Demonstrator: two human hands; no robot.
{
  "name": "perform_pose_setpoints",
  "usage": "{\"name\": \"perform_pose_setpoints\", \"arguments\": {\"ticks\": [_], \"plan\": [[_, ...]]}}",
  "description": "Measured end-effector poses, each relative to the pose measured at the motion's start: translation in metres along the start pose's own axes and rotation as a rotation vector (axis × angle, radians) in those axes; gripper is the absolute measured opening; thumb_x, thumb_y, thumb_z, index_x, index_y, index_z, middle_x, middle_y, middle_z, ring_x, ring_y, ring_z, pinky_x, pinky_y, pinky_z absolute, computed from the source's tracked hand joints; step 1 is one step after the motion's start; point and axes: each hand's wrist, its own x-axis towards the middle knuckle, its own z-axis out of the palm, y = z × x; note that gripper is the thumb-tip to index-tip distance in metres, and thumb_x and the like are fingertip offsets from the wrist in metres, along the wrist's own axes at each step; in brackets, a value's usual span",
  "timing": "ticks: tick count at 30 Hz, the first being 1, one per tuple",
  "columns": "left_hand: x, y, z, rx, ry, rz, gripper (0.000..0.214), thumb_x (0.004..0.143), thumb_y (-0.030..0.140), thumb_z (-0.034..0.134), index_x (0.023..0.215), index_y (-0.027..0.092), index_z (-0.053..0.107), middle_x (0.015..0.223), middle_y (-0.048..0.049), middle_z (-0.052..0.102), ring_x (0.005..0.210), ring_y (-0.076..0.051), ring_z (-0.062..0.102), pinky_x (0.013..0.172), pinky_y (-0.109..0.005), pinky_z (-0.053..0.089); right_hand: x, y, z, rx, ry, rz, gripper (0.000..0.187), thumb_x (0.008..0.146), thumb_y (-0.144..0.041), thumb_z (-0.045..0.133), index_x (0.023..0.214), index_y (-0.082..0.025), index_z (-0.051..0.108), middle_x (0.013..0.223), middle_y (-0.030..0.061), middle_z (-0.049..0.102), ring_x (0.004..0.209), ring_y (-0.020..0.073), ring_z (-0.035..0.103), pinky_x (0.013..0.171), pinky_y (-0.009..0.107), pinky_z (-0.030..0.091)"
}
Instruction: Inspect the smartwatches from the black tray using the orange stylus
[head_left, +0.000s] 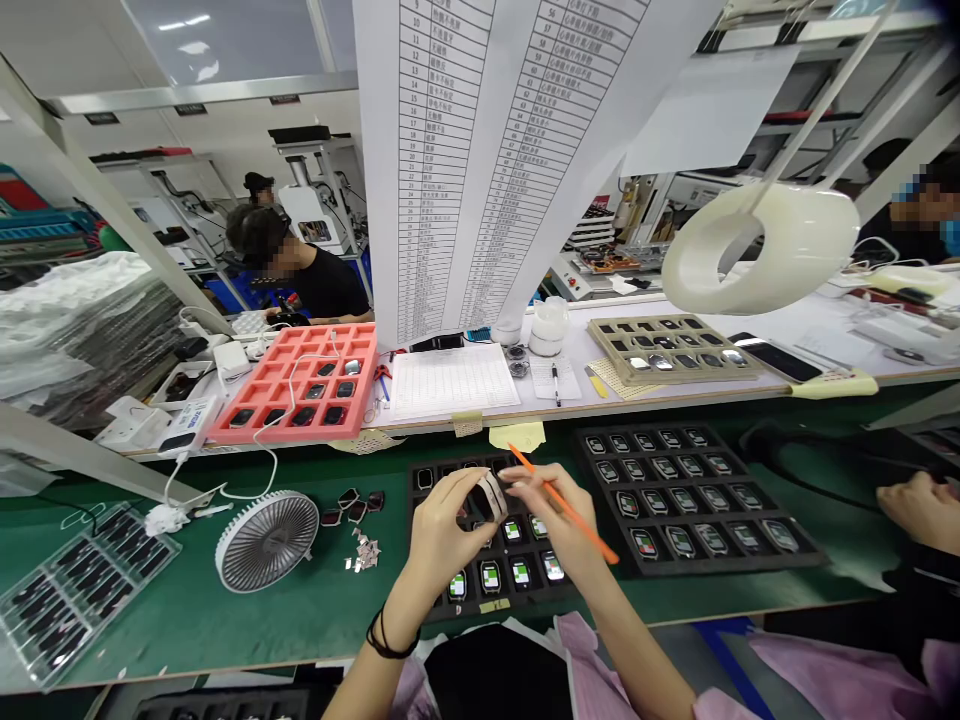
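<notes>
My left hand (442, 530) is closed around a black smartwatch with a pale band (489, 497), held just above a black tray of smartwatches (491, 600). My right hand (551, 510) pinches a thin orange stick (570, 508), and its upper end reaches toward the watch. Both hands hover over that tray, whose lit watch screens show green patches. Part of the tray lies hidden under my hands. A second black tray of watches (679, 495) lies to the right. At the far right edge, a co-worker's hand (921, 510) rests on the green mat.
A green mat (180, 600) holds a white fan (267, 540), loose watch cases (352, 506) and a clear blister tray (75, 590). Behind it stand a red tray (292, 385), a paper form (454, 380) and a beige tray (671, 350). A paper list (487, 150) and a white film roll (765, 250) hang overhead.
</notes>
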Motion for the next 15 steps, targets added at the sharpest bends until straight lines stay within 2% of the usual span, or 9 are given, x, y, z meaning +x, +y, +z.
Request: {"name": "perform_pose_setpoints", "arguments": {"ticks": [1, 3, 9, 15], "plan": [[0.0006, 0.0004, 0.0008, 0.013, 0.004, 0.002, 0.042, 0.076, 0.015, 0.065, 0.117, 0.022, 0.059, 0.113, -0.0099, 0.067, 0.104, -0.026, 0.064, 0.068, -0.032, 0.061, 0.0006, 0.0019, 0.0022, 0.002, -0.032, 0.053, 0.026, 0.074, -0.033, 0.076, 0.072, -0.023, 0.052, 0.102, 0.0075, 0.073, 0.091, 0.0239, 0.07, 0.08, 0.036, 0.056], [0.0018, 0.0015, 0.0022, -0.01, 0.002, 0.003, 0.045, 0.077, 0.012, 0.063, 0.12, 0.022, 0.057, 0.115, -0.01, 0.065, 0.106, -0.025, 0.063, 0.073, -0.034, 0.06, 0.0014, 0.0047, 0.0064, 0.055, -0.086, 0.157, 0.041, 0.065, -0.029, 0.083, 0.07, -0.023, 0.043, 0.112, 0.0092, 0.07, 0.096, 0.0256, 0.069, 0.08, 0.037, 0.057], [0.0033, 0.005, 0.0024, -0.28, -0.002, -0.061, 0.053, 0.078, 0.023, 0.072, 0.127, 0.025, 0.051, 0.117, -0.0089, 0.059, 0.09, -0.018, 0.064, 0.059, -0.025, 0.059, 0.0011, 0.0005, 0.0057, 0.36, -0.082, 0.299, 0.043, 0.072, -0.032, 0.079, 0.071, -0.023, 0.037, 0.109, 0.008, 0.071, 0.09, 0.0241, 0.072, 0.075, 0.036, 0.057], [0.0041, 0.0059, 0.0024, -0.301, -0.007, -0.066, 0.048, 0.079, 0.03, 0.071, 0.123, 0.025, 0.053, 0.116, -0.01, 0.06, 0.089, -0.02, 0.065, 0.06, -0.029, 0.061, 0.0003, -0.0033, 0.0028, 0.353, -0.055, 0.317, 0.046, 0.07, -0.034, 0.08, 0.07, -0.023, 0.036, 0.107, 0.0071, 0.071, 0.089, 0.0256, 0.072, 0.076, 0.037, 0.057]]}}
